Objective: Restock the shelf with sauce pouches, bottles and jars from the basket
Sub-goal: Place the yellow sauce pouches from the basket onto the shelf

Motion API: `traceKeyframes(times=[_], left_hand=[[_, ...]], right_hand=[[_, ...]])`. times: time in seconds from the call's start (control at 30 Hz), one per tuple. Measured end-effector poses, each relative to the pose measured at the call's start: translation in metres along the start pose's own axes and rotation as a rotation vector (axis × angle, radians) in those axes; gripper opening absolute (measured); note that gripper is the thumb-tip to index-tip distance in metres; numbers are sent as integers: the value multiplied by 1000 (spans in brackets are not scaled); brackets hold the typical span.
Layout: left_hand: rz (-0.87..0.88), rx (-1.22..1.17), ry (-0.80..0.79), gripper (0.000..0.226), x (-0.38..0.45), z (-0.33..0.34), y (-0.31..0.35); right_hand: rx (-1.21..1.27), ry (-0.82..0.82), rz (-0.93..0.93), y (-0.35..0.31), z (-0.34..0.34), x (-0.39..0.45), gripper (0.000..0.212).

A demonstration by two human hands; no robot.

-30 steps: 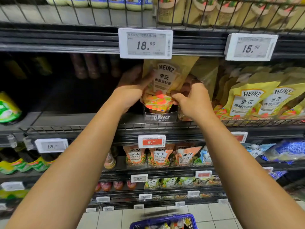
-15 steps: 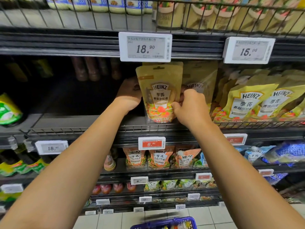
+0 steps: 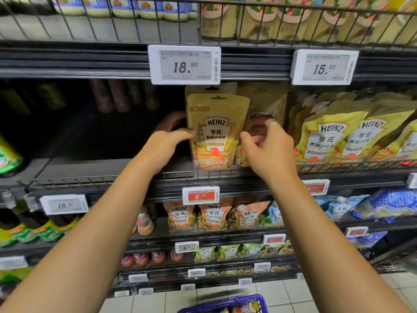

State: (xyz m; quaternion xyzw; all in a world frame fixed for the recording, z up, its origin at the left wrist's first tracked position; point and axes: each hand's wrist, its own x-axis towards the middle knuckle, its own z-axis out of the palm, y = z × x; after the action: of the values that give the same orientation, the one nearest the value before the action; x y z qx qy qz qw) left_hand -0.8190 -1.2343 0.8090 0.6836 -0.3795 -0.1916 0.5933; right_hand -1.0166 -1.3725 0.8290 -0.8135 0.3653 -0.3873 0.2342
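A gold Heinz sauce pouch (image 3: 215, 132) stands upright at the front of the middle shelf (image 3: 101, 170), just under the 18.90 price tag (image 3: 184, 64). My left hand (image 3: 167, 143) holds its left edge, thumb on the front and fingers behind. My right hand (image 3: 269, 150) pinches its right edge with curled fingers. A second gold pouch (image 3: 264, 102) stands behind and to the right, partly hidden by my right hand. The blue basket (image 3: 225, 307) shows at the bottom edge with packets inside.
A row of yellow Heinz pouches (image 3: 352, 136) leans on the shelf to the right. Left of the pouch the shelf is dark and bare, with bottles (image 3: 119, 96) far back. A low wire rail (image 3: 90, 180) fronts the shelf. Lower shelves hold smaller pouches (image 3: 214, 215).
The pouch has gone from tilted and raised to standing upright on the shelf. Both hands have slid to its side edges, and my view has moved closer.
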Motion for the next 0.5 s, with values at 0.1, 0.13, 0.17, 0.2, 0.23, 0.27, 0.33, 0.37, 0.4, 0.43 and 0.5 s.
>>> traceKeyframes(times=[0.1,0.13,0.17,0.2,0.23,0.27,0.33,0.37,0.4,0.43,0.5], left_hand=[[-143,275,65,128,-7,7,-4],[-182,339,51,135,-7,9,-2],[-213,375,35,136,-5,11,-1],[-245,388,22,131,-2,12,1],[-276,386,9,122,1,13,1],[-297,378,-6,109,4,14,0],[-306,386,-35,78,7,18,-1],[-300,398,-30,66,7,20,-1],[-290,404,-15,60,7,21,0],[-273,398,-4,62,8,23,0],[-235,348,23,74,8,28,2]], right_hand=[[-118,-15,-33,25,-11,-6,31],[-209,-76,-58,32,-12,-10,31],[-288,-132,-89,38,-12,-13,30],[-331,-164,-120,43,-13,-15,28],[-340,-170,-148,46,-13,-16,24],[-331,-164,-167,48,-15,-15,19],[-302,-162,-170,48,-19,-11,10],[-288,-174,-163,49,-21,-9,8],[-276,-191,-155,49,-22,-7,7],[-268,-204,-151,49,-23,-7,7],[-270,-205,-140,46,-25,-7,19]])
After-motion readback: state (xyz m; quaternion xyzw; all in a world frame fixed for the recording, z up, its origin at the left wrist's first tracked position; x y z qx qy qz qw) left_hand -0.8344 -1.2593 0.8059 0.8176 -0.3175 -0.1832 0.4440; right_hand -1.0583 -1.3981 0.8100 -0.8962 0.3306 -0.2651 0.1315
